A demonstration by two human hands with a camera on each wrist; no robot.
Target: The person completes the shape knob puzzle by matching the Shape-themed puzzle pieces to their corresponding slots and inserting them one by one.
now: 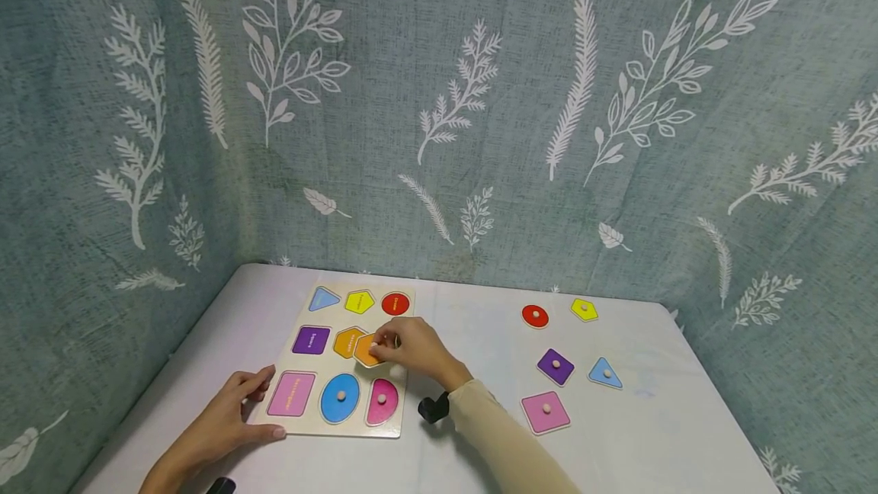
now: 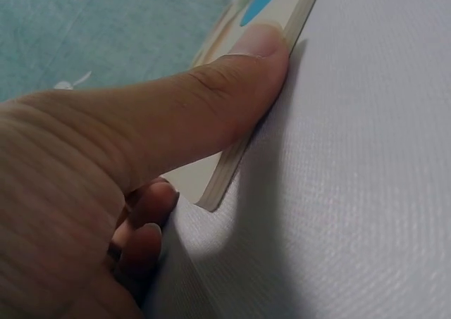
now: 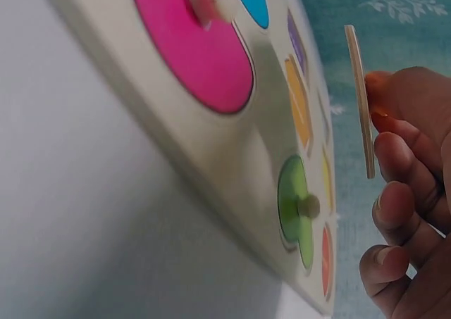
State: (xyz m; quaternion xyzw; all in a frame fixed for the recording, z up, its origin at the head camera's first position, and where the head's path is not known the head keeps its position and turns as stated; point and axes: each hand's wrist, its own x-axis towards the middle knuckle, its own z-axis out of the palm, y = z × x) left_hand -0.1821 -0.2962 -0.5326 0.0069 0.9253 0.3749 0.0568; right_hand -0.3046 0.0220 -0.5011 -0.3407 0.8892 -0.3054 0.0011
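Fingers (image 2: 144, 248) of the left hand (image 1: 229, 414) are loosely bent by the left side of a smooth cream wooden puzzle board (image 1: 343, 431), thumb laid straight over its near edge. Blue round piece (image 1: 339, 382) and pink half-round piece (image 1: 389, 406) sit in their slots, knobs up. Right hand (image 1: 414, 345) is pinching a thin orange wooden hexagon (image 1: 363, 354) above the board, just right of the orange hexagon slot (image 1: 345, 341), and it's blocking the green knobbed piece (image 3: 289, 192) from the head view. Further right on white cloth (image 1: 480, 357), all knobbed: red circle (image 1: 530, 320), pink rectangle (image 1: 549, 420), purple square (image 1: 557, 374), yellow pentagon (image 1: 586, 314), light-blue triangle (image 1: 604, 380). Leafy grey-green fabric (image 1: 384, 97) hangs behind.
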